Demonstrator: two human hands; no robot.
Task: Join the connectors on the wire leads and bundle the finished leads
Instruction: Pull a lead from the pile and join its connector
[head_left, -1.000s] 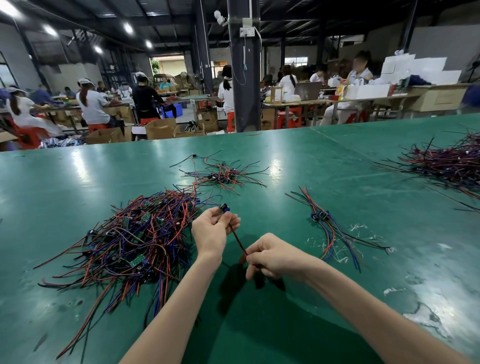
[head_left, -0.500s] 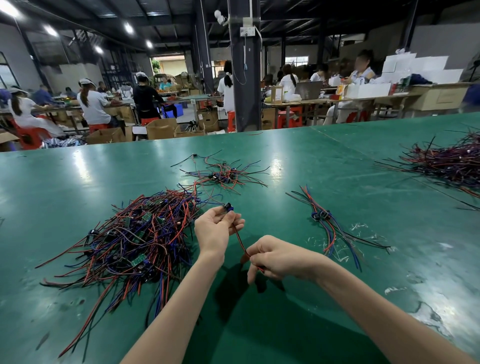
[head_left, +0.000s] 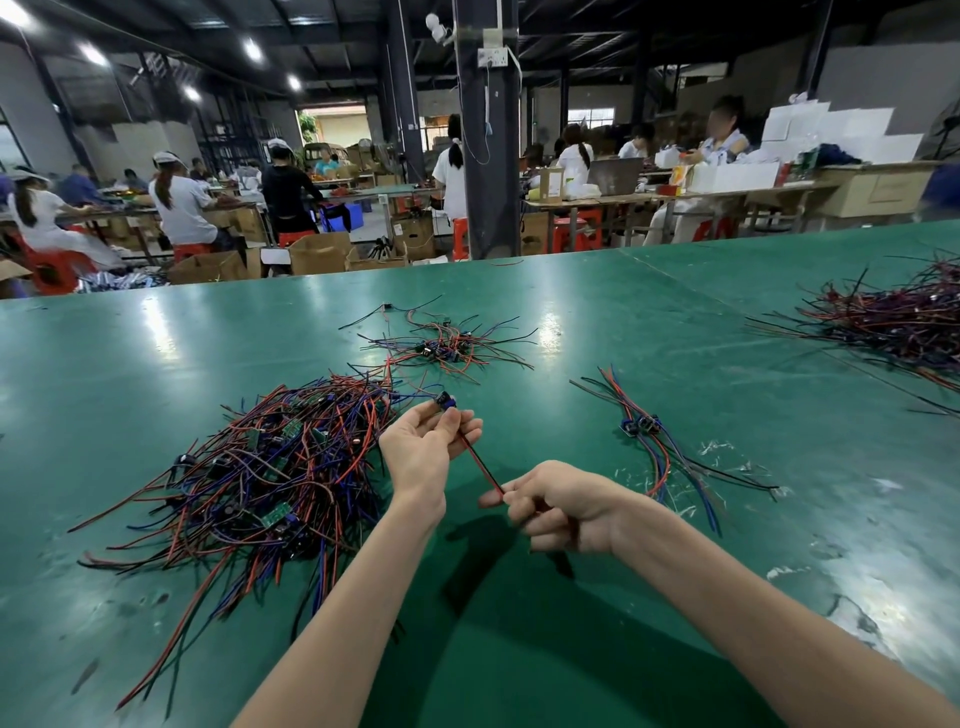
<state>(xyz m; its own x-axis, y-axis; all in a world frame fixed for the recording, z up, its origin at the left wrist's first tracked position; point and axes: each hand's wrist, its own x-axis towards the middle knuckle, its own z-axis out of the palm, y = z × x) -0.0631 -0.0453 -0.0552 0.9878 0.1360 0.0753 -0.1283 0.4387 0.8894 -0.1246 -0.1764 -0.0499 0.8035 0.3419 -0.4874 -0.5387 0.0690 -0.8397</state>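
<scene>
Little has changed from half a second ago. The left hand (head_left: 423, 449) sits a touch higher, its fingers pinching the dark connector (head_left: 445, 401) above the worktop (head_left: 623, 322). The right hand (head_left: 563, 512) pinches the red-black lead (head_left: 480, 462), which stretches between the two hands. The lead's lower end is hidden inside that curled fist.
</scene>
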